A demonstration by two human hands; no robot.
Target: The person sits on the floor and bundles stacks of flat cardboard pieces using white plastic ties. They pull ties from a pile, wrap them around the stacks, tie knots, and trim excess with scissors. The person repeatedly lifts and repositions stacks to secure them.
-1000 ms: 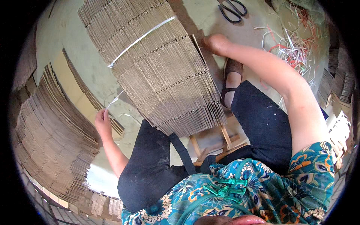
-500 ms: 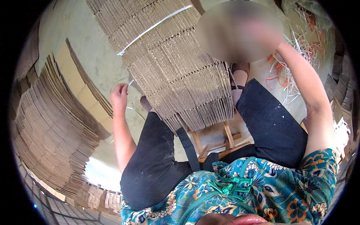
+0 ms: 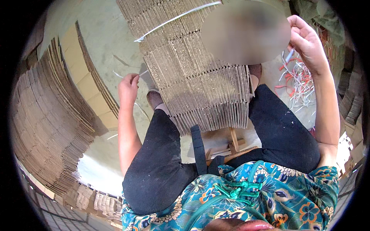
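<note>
Between my legs stands a long stack of cardboard sheets (image 3: pixel 189 61), packed on edge. A white strap (image 3: pixel 177 18) crosses its top toward the far end. To the left of the stack my left hand (image 3: pixel 129 85) is closed in a pinch on a thin white strap (image 3: pixel 143 72) that runs to the stack's side. My right hand (image 3: pixel 308 44) is raised on the far right with fingers curled closed. A short piece of white strap (image 3: pixel 290 55) shows below its fingers. A blurred patch hides the stack's far right and part of what lies by the right fingertips.
A tall bank of cardboard sheets (image 3: pixel 50 123) fills the left side, with flat tan cardboard (image 3: pixel 83 77) beside it. On the floor at right lies a tangle of white and red strap scraps (image 3: pixel 302 86). A wooden frame (image 3: pixel 234 140) is under the stack's near end.
My right hand has come out of the blurred patch, moving right, with a piece of white strap showing. The left hand stays beside the stack. The whole view has shifted slightly.
</note>
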